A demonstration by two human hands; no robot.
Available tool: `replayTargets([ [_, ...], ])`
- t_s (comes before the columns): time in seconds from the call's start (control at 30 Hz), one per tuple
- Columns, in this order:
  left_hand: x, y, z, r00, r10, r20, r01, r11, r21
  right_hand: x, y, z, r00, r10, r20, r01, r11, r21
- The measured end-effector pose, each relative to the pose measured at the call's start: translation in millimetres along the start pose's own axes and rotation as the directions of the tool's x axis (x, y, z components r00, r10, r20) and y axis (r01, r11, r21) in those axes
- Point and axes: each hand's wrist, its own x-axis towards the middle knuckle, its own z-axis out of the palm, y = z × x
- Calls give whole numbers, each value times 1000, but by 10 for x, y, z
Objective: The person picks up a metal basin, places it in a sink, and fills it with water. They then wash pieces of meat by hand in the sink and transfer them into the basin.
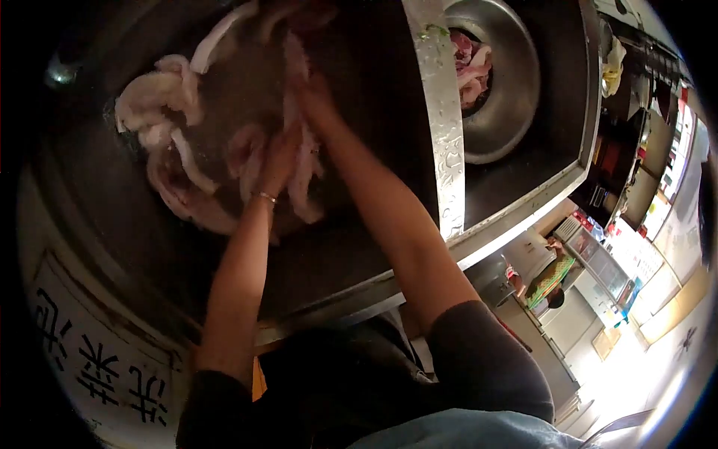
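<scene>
A long pale strip of meat (pixel 296 63) runs between my hands in a dark metal sink (pixel 359 247) that seems to hold water. My left hand (pixel 280 161) is closed around its lower part. Farther up the same strip, my right hand (pixel 310 97) is closed on it; its fingertips are partly hidden and dim. More pale pieces of meat (pixel 161 93) lie to the left, and a folded piece (pixel 245 150) is just beside my left hand.
Right of the wet metal divider (pixel 445 135), a round steel bowl (pixel 516 82) holds cut meat (pixel 471 71) in a second basin. A sign with dark writing (pixel 105 359) is at the lower left. Another person (pixel 550 280) is in the background at right, near a counter.
</scene>
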Motion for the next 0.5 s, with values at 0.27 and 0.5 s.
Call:
replayTargets([
  [0.27,-449,564,58,955,-223,198,228,974,-6,508,-88,29,939,204,-278,-152,968,198],
  [0.5,-100,211,-132,920,-361,149,376,923,-85,-261,-119,-169,975,146,170,-206,882,424],
])
